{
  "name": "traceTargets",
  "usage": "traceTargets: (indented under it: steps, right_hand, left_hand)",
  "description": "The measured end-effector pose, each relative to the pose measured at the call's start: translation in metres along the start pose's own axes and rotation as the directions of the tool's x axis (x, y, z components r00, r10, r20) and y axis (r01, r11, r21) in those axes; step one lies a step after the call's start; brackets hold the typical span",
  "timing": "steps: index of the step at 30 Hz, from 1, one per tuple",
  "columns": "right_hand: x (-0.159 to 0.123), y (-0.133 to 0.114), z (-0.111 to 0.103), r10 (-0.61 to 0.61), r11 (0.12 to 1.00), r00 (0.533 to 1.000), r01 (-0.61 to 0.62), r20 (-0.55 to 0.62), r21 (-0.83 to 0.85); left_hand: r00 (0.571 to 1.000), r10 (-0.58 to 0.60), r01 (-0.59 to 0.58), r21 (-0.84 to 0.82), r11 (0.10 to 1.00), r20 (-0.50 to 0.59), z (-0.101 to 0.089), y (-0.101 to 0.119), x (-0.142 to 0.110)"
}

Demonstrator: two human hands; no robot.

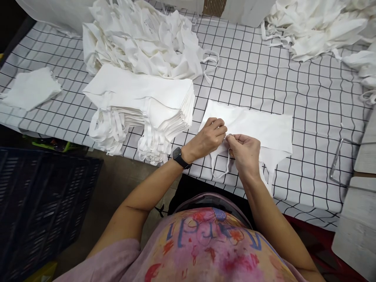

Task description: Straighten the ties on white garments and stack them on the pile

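A white strappy camisole lies flat on the checked cloth, its thin straps toward me. My left hand, with a black watch on the wrist, is closed with bent fingers at the camisole's near edge. Touching it on the right, my right hand pinches the same edge between thumb and fingers. What exactly sits between the fingertips is too small to make out. One strap loops down below my hands. To the left is a neat stack of folded white camisoles, straps hanging forward.
Behind the stack rises a loose heap of white garments; another heap fills the back right. A white cloth piece lies far left. A metal wire handle juts in at right. A dark plastic crate stands below the table, left.
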State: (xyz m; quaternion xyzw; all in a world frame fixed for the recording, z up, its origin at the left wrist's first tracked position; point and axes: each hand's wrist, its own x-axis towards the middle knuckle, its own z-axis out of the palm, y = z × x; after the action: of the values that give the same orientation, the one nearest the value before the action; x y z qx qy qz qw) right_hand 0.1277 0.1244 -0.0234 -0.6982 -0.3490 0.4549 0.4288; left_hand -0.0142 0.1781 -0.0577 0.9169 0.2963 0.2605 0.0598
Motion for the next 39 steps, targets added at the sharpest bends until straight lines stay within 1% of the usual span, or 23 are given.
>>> traceTargets:
  steps: [5,8,12,17,20,23,26,28,29,31,32,34,35,36,37,38,39]
  right_hand:
    - [0.001,-0.003,0.000,0.033,0.999,0.997,-0.030,-0.068,0.045]
    - [0.002,-0.004,-0.001,0.033,0.997,0.997,-0.028,-0.069,0.067]
    - [0.003,-0.003,-0.003,0.054,0.987,0.998,-0.048,-0.035,0.154]
    - [-0.003,0.000,-0.005,0.137,0.972,0.986,-0.153,0.097,0.179]
    - [-0.006,0.002,-0.005,0.165,0.962,0.982,-0.182,0.097,0.204]
    - [-0.007,0.005,-0.002,0.158,0.958,0.982,-0.178,0.105,0.225]
    - [-0.011,0.008,-0.002,0.151,0.964,0.972,-0.185,0.180,0.189]
    - [-0.017,0.009,-0.006,0.141,0.981,0.963,-0.167,0.230,0.095]
    - [-0.021,0.010,-0.010,0.124,0.990,0.964,-0.135,0.234,0.029]
    - [-0.027,0.009,-0.025,0.054,0.994,0.980,-0.034,0.190,-0.103]
    - [-0.027,0.008,-0.035,0.004,0.987,0.990,0.019,0.141,-0.158]
    - [-0.019,0.008,-0.061,-0.113,0.964,0.994,0.108,-0.008,-0.241]
    - [-0.011,0.008,-0.075,-0.184,0.946,0.977,0.145,-0.111,-0.289]
    - [0.001,0.009,-0.089,-0.262,0.921,0.941,0.176,-0.215,-0.349]
    - [0.014,0.011,-0.102,-0.340,0.886,0.892,0.197,-0.298,-0.420]
    - [0.029,0.013,-0.113,-0.406,0.847,0.843,0.202,-0.352,-0.492]
    - [0.044,0.015,-0.123,-0.445,0.814,0.808,0.185,-0.387,-0.550]
  left_hand:
    - [0.999,0.006,-0.005,0.009,1.000,-0.047,0.000,0.002,-0.001]
    - [0.999,0.005,-0.004,0.015,1.000,-0.051,0.000,0.003,-0.001]
    - [0.998,-0.019,0.019,0.011,1.000,-0.056,0.000,0.002,-0.002]
    - [0.998,-0.051,0.052,0.011,0.999,-0.040,0.001,0.001,-0.003]
    - [0.998,-0.030,0.032,0.026,0.999,-0.051,0.002,0.000,-0.004]
    - [0.997,-0.010,0.013,0.044,0.999,-0.076,0.003,-0.002,-0.005]
    - [0.996,-0.032,0.037,0.069,0.997,-0.082,0.004,-0.004,-0.005]
    - [0.996,-0.052,0.059,0.102,0.993,-0.077,0.005,-0.006,-0.006]
    - [0.996,-0.062,0.070,0.119,0.990,-0.071,0.005,-0.006,-0.006]
    - [0.994,-0.094,0.101,0.137,0.985,-0.056,0.004,-0.005,-0.007]
    - [0.992,-0.117,0.122,0.136,0.983,-0.048,0.003,-0.004,-0.008]
    - [0.985,-0.165,0.168,0.113,0.979,-0.041,0.001,-0.002,-0.010]
    - [0.981,-0.186,0.190,0.089,0.978,-0.044,0.000,-0.002,-0.011]
    - [0.977,-0.207,0.210,0.059,0.976,-0.050,-0.001,-0.001,-0.011]
    - [0.972,-0.228,0.230,0.028,0.973,-0.060,-0.002,-0.002,-0.011]
    - [0.966,-0.248,0.249,0.001,0.969,-0.073,-0.003,-0.002,-0.011]
    - [0.959,-0.267,0.267,-0.016,0.964,-0.090,-0.004,-0.003,-0.010]
